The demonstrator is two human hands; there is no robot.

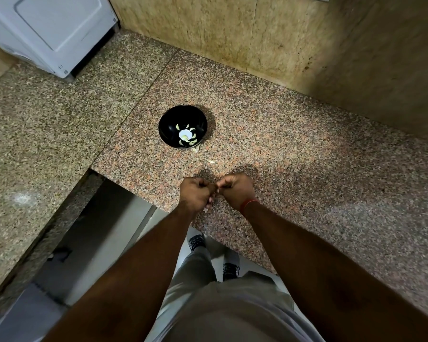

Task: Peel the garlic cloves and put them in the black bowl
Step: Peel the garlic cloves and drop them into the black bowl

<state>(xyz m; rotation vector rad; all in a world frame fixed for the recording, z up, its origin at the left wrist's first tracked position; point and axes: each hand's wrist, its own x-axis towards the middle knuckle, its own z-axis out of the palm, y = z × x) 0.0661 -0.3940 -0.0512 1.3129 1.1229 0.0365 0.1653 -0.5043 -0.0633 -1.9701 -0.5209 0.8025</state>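
The left hand [195, 193] and the right hand [236, 191] are close together, low over the front edge of the speckled stone surface [294, 149]. Both hands have their fingers [209, 187] curled in tight. The tips of the two hands meet in the middle, and they seem to pinch something tiny there. It is hidden by the fingers, so I cannot tell what it is or which way it points.

The black bowl [168, 122] sits on the surface, well past the hands. Pale peeled garlic cloves [186, 141] lie in the bottom of it, in a ring, pointing many ways. One small pale bit [211, 161] lies on the surface between the bowl and the hands. Another pale bit [195, 149] touches the bowl's near side.
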